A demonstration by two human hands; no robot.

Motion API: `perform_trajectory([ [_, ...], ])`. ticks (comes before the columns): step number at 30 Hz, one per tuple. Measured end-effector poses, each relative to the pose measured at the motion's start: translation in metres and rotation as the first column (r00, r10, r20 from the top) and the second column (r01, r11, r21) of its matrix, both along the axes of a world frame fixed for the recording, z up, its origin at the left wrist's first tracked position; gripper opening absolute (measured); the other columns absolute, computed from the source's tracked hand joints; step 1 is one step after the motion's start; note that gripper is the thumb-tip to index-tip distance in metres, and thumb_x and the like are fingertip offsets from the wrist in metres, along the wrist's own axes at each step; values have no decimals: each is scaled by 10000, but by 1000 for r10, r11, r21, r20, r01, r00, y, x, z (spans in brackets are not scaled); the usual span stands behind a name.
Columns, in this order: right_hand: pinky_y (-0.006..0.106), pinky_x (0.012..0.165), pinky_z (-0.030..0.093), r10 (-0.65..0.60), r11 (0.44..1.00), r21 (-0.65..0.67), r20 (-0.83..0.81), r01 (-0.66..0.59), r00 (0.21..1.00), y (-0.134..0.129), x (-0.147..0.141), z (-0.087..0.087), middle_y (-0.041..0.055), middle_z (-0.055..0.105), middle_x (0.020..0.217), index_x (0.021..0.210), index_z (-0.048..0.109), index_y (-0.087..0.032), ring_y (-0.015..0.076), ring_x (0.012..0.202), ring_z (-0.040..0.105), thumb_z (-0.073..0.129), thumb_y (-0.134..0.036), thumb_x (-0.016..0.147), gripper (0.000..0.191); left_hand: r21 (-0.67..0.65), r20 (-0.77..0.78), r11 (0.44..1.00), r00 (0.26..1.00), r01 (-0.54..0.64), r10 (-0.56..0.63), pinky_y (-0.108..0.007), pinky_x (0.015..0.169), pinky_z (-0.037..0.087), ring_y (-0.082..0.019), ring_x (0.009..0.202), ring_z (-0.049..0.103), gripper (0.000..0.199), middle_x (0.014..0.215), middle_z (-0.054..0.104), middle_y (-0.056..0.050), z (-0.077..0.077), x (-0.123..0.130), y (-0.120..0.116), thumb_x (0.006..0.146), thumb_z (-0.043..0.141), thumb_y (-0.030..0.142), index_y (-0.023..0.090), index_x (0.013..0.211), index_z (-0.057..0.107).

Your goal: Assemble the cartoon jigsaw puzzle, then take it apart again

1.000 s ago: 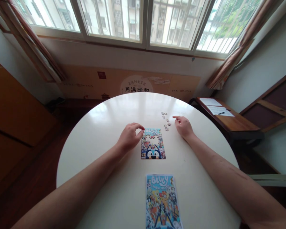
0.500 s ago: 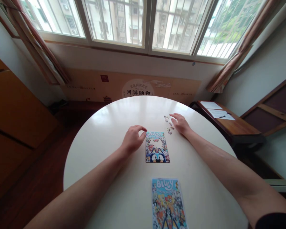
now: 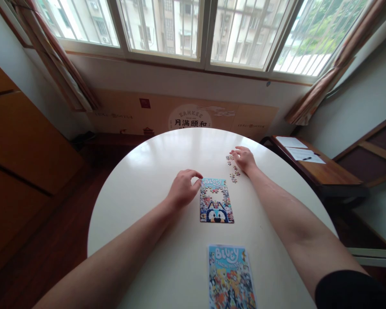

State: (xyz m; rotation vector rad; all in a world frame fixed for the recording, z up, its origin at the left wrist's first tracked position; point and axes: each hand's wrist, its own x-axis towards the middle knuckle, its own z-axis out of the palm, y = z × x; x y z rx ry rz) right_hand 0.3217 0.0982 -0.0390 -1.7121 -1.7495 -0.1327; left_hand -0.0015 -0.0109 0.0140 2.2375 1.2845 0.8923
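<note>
A jigsaw puzzle [image 3: 216, 214] lies on the white round table, with a ragged gap in its upper middle and a blue dog's head at the bottom. My left hand [image 3: 185, 187] rests at its upper left corner, thumb and index finger apart, the fingertip touching the edge. Beyond the puzzle, my right hand [image 3: 245, 159] is over the far end of a group of loose puzzle pieces [image 3: 236, 171]. Its fingers are curled in; whatever may be between the fingertips is too small to make out. Nearer to me lies a matching picture sheet [image 3: 230, 274], cut off by the view's lower edge.
The round table [image 3: 131, 206] curves away towards a wall below barred windows [image 3: 164, 30]. At the right, a low wooden table [image 3: 333, 166] carries papers [image 3: 305, 155] and a pen. An orange-brown cabinet [image 3: 16, 141] stands at the left.
My right hand has shifted slightly towards the far loose pieces, and its fingers have curled in. My left hand stays by the puzzle's corner. The whole view has turned a little.
</note>
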Motion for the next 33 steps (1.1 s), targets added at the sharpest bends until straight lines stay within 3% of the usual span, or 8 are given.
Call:
perform_trajectory([
  [7,456,1106,363,-37,994,102,47,32,998,-5,-1,3,124,667,1203,1015,775,-184,277,1213,529,468,-170,868,341,6,15,1000,1000,-8,8,-454,985,473,-260,1072,614,131,1037,718,-40,1,-1,0,856,566,203,232,910,682],
  [10,516,1108,335,-62,994,91,69,56,996,-5,-1,4,114,646,1251,946,785,-208,315,1282,472,520,-181,836,288,11,25,1000,1000,-7,7,-452,985,473,-256,1068,614,129,1031,717,-35,-1,-2,0,858,564,204,237,910,677],
  [15,606,1101,272,-55,998,20,110,53,992,-5,-10,6,112,615,1316,822,789,-222,382,1352,387,619,-332,830,202,1,27,1000,1000,-3,3,-454,989,469,-261,1079,611,128,1040,713,-34,-4,-3,2,859,563,209,240,910,676],
  [20,641,1113,198,-12,994,-106,152,29,988,-7,-26,12,108,559,1396,838,790,-234,393,1398,318,664,-375,825,189,-4,22,1000,1000,-2,2,-454,984,474,-259,1070,613,126,1034,713,-38,-3,-3,1,862,558,211,237,907,673],
  [29,658,1110,200,121,963,-256,142,-81,982,-11,-46,22,87,456,1504,891,764,-253,373,1460,234,631,-263,839,143,-13,19,1000,1000,6,-6,-452,990,468,-262,1077,609,126,1037,711,-40,-4,-3,3,860,568,204,233,910,680],
  [33,611,1139,204,130,958,-272,135,-89,982,-11,-39,27,65,413,1540,1076,726,-282,321,1480,212,613,-207,834,277,-15,22,1000,1000,-5,6,-445,992,463,-257,1073,608,133,1043,709,-46,-3,-3,3,859,570,189,218,918,687],
])
